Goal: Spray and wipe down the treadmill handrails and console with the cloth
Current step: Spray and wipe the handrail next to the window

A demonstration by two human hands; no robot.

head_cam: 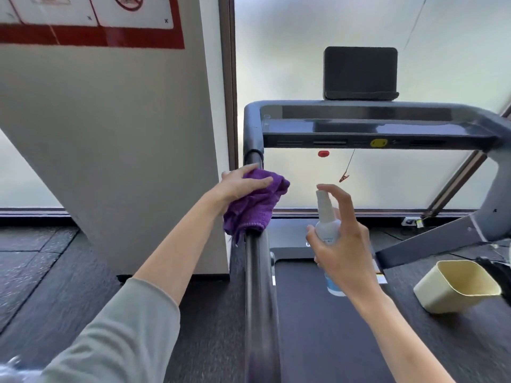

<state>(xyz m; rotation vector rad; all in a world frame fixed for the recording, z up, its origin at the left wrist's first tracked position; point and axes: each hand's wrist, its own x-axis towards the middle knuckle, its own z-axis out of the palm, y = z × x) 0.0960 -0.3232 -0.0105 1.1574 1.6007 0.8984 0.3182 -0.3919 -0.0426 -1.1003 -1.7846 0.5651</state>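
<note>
We have the purple cloth [255, 201] draped over the left handrail [257, 272] near its front end, just below the console [376, 128], and our left hand [243, 186] presses it down with flat fingers so it hugs the bar for wiping. Our right hand [343, 244] grips the spray bottle [327, 230] upright over the belt [318, 327], forefinger raised above the nozzle, likely ready to spray. A cream bin [457, 286] sits at the belt's right edge.

cloth [255, 201] on left handrail [258, 286] | spray bottle [327, 230] right of it | console [373, 128] behind | bin [457, 286] far right
</note>
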